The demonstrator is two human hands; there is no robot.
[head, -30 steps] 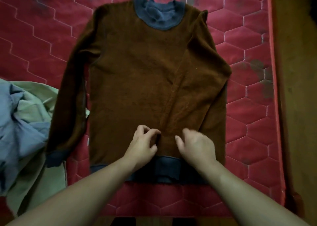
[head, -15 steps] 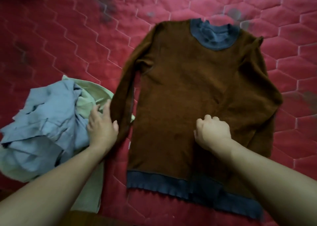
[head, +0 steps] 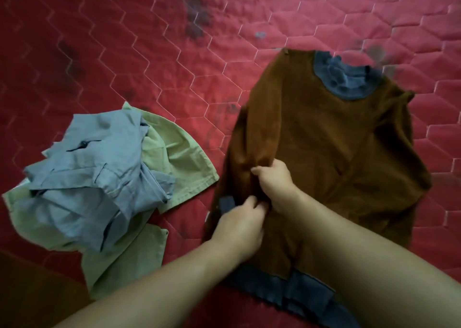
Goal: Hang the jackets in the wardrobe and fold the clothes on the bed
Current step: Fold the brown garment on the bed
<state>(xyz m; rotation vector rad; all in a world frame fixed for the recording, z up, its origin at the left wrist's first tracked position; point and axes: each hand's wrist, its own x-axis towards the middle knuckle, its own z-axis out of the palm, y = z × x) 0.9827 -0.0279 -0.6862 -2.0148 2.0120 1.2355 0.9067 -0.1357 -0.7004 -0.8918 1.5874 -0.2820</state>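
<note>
A brown sweater (head: 331, 138) with a blue collar, cuffs and hem lies flat on the red quilted bed (head: 149, 53), neck pointing away from me. Its left sleeve (head: 252, 138) is drawn in over the body. My left hand (head: 239, 225) pinches that sleeve near its blue cuff (head: 227, 203). My right hand (head: 274, 180) grips the same sleeve a little higher up. The right sleeve lies folded across the chest.
A crumpled heap of blue clothing (head: 99, 178) on top of pale green clothing (head: 179, 163) sits left of the sweater. The bed's near edge and dark floor (head: 30, 290) show at the lower left. Dark stains mark the quilt.
My left hand left the blue heap and took the sweater's left sleeve. My right hand moved left onto that sleeve too. The sleeve now lies over the body. The view shifted left.
</note>
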